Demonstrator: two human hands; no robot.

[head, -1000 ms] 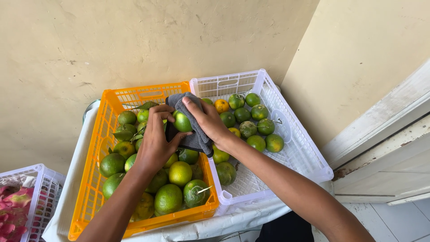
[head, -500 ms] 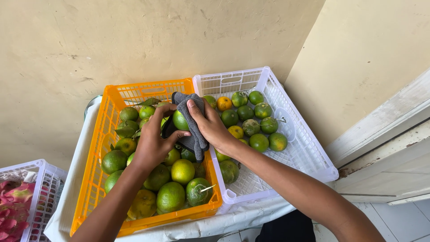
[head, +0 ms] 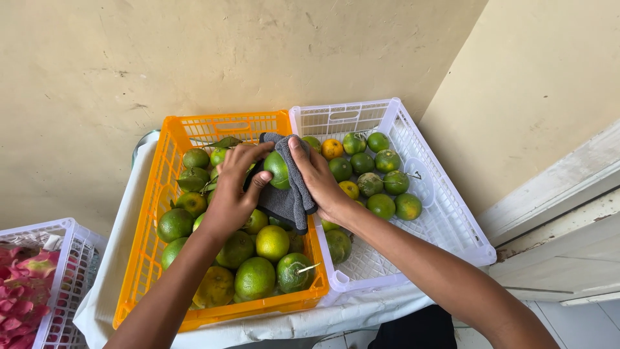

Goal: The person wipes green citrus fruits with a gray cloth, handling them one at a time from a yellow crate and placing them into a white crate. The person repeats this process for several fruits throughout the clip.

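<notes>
Wiping a green citrus at frame centre: the left hand grips it. The right hand is closed on the grey cloth. Best to turn the fruit steadily over the orange crate.

A table covered with a white cloth stands against a beige wall. Directly on it sit two plastic crates side by side, touching: an orange crate on the left, filled with green and yellowish citrus fruit, and a white crate on the right, holding fewer fruit gathered toward its back. The white crate's front corner reaches past the table's edge.
</notes>
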